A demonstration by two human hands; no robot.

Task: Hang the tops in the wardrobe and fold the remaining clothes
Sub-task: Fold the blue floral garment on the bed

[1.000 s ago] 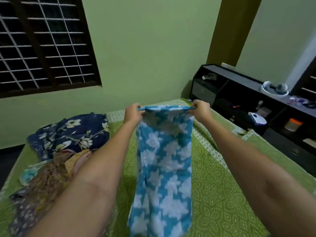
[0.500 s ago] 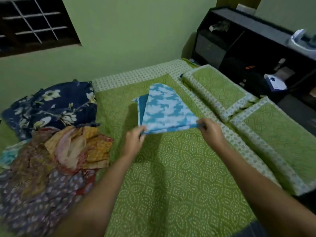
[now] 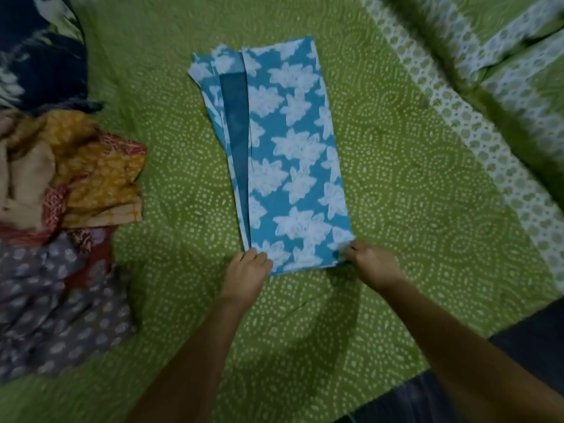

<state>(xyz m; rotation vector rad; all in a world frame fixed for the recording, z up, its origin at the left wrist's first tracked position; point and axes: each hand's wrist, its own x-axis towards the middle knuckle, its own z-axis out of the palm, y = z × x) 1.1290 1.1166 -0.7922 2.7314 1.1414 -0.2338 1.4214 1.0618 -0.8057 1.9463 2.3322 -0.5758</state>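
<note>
A blue garment with white flower print (image 3: pixel 290 154) lies flat and lengthwise on the green bedspread (image 3: pixel 412 209), folded into a long narrow strip with a plain blue inner layer showing along its left side. My left hand (image 3: pixel 247 270) pinches its near left corner. The near right corner is gripped by my right hand (image 3: pixel 370 264). Both hands rest low on the bed at the garment's near edge.
A heap of unfolded clothes lies at the left: a navy floral piece (image 3: pixel 36 56), an orange and beige piece (image 3: pixel 79 175), a grey-purple printed piece (image 3: pixel 55 303). Green pillows (image 3: pixel 503 44) sit at the upper right. The bed's edge and dark floor (image 3: pixel 525 346) are at the lower right.
I held the garment up in the air, then swung it down; now it lies spread flat on the bed, and my view has tilted down onto it.
</note>
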